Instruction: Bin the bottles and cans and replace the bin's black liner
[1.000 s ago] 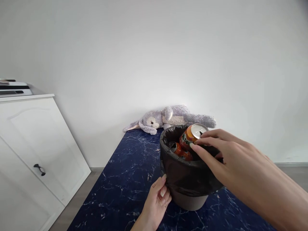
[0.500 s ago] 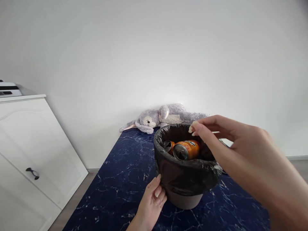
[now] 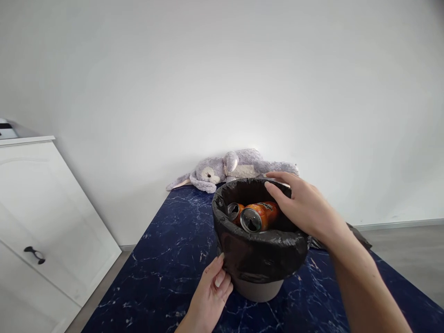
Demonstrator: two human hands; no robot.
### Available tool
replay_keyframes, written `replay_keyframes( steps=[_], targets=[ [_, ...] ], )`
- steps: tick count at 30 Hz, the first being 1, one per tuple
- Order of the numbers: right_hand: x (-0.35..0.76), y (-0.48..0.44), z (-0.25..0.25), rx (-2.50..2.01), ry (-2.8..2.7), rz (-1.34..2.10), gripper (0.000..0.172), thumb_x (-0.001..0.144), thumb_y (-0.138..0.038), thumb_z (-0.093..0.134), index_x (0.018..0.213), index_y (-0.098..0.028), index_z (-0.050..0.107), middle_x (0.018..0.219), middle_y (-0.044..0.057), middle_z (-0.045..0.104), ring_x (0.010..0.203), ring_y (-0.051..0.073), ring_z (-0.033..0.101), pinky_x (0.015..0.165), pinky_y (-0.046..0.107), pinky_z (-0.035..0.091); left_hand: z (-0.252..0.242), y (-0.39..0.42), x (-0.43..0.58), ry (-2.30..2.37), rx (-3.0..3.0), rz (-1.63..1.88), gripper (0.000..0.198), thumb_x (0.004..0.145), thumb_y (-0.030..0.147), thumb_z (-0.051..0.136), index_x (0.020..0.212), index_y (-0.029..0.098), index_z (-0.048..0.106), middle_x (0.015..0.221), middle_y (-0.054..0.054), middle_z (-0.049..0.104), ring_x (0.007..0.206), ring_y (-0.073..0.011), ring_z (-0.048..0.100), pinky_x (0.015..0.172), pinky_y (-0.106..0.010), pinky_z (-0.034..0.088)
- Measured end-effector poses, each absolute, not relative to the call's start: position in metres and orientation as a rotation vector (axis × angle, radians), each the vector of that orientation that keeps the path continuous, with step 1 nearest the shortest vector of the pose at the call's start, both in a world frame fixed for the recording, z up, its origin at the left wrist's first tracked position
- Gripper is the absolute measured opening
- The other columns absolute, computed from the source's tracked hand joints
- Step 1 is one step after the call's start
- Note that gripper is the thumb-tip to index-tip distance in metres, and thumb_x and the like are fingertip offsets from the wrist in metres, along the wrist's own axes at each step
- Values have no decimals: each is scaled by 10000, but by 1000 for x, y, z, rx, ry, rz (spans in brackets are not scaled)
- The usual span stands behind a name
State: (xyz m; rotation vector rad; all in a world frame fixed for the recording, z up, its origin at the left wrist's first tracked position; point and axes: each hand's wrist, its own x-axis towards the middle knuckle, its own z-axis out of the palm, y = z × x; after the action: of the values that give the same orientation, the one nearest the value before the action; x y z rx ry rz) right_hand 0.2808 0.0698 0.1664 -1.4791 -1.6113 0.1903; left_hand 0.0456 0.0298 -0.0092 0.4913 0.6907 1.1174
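A small grey bin point(image 3: 258, 289) lined with a black plastic bag point(image 3: 256, 254) stands on the dark blue marbled table point(image 3: 166, 273). Two orange drink cans point(image 3: 258, 216) lie inside it, their silver tops facing me. My left hand point(image 3: 210, 296) pinches the lower edge of the bag at the bin's near left side. My right hand point(image 3: 305, 208) rests on the bin's far right rim, fingers curled over the bag's edge; nothing else is in it.
A grey plush rabbit point(image 3: 229, 169) lies at the table's far end against the white wall. A white cabinet point(image 3: 45, 217) with a dark handle stands to the left. Grey floor point(image 3: 402, 238) shows on the right.
My right hand let an orange can drop into the bin, rose above the rim, then came down onto the far rim. The left hand stayed on the bag. The camera turned a little right.
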Motion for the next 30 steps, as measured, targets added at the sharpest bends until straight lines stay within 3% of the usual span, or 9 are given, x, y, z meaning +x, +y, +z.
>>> replay_keyframes(
  steps=[7, 18, 30],
  targets=[
    [282, 73, 166, -1557, -1679, 185, 458, 1014, -508, 499, 1341, -250, 689, 1426, 65, 666, 1307, 379, 597, 1094, 568, 455, -8, 31, 46, 693, 523, 1114, 669, 671, 531, 980, 542, 211, 407, 490, 89, 333, 488, -78, 230, 548, -256, 336],
    [277, 71, 166, -1497, -1637, 187, 380, 998, -460, 524, 1242, -247, 723, 1378, 77, 678, 1196, 337, 661, 1072, 539, 471, -16, 35, 41, 691, 511, 1112, 645, 667, 540, 980, 555, 214, 435, 473, 91, 341, 476, -78, 269, 556, -257, 348],
    [277, 71, 166, -1449, -1638, 201, 344, 997, -440, 528, 1179, -240, 740, 1389, 87, 658, 1147, 318, 673, 1090, 530, 443, -9, 36, 44, 702, 431, 1126, 624, 580, 485, 1034, 508, 214, 476, 427, 86, 376, 442, -69, 308, 503, -245, 382]
  ],
)
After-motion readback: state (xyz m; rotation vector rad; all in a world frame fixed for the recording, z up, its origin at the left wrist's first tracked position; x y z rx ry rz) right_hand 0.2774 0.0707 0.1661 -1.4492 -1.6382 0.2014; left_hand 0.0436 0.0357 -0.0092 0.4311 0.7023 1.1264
